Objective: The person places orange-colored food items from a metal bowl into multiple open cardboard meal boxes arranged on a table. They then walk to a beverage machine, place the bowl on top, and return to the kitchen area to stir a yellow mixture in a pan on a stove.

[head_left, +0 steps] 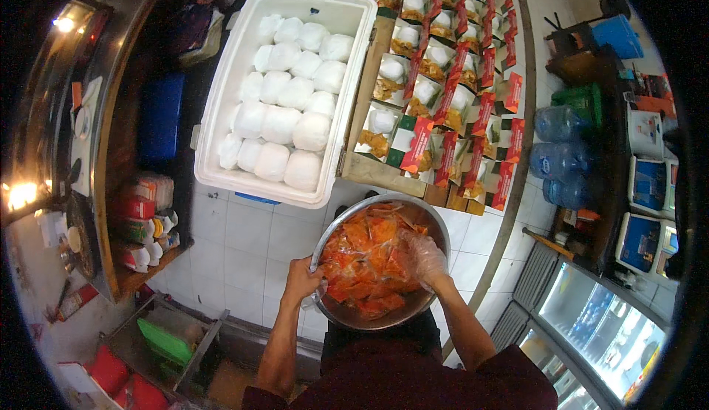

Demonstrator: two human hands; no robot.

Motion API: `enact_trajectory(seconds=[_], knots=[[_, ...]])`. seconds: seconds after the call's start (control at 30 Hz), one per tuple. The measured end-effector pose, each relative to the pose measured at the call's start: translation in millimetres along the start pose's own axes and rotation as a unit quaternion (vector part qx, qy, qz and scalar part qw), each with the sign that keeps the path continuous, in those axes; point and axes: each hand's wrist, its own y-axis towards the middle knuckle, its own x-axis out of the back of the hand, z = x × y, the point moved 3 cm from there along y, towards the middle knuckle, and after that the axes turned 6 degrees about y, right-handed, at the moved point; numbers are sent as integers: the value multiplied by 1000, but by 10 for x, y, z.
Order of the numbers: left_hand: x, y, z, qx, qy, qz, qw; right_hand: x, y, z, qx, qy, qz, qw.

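My left hand [301,281] clamped on bowl [436,225] rim; gloved right hand [422,258] in sauce packets [365,262], grip unclear. Packets soft, slippery, light; bowl probably heavy, hold rim.

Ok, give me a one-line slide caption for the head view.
Left hand grips the rim of a metal bowl of orange sachets; gloved right hand reaches among them.
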Motion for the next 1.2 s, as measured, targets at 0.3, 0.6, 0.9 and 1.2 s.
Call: enact_trajectory(seconds=[0.3, 0.6, 0.9, 1.2], knots=[[-50, 31, -59, -39, 2, -49, 998, -157, -68, 56, -48, -142, 112, 982], [-10, 104, -235, -14, 51, -16, 998, -67, -41, -297, -175, -51, 156, 971], [-90, 88, -261, 85, -45, 21, 995, -39, -308, -581, -31, 112, 230, 966], [-83, 4, -342, 51, -22, -14, 998, 1276, 1278, -489, -24, 354, -13, 935]])
